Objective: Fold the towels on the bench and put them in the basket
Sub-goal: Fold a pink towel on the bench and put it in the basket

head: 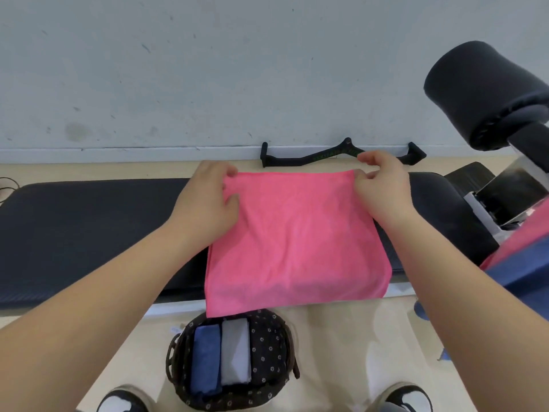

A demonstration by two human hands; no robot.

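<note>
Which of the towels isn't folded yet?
The pink towel, spread flat over the bench, with the left hand and right hand pinching its far corners. The blue towel and grey towel lie folded in the basket.

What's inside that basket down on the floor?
A folded blue towel and grey towel stand side by side in the basket. The pink towel hangs over its far rim, so anything there is hidden.
</note>
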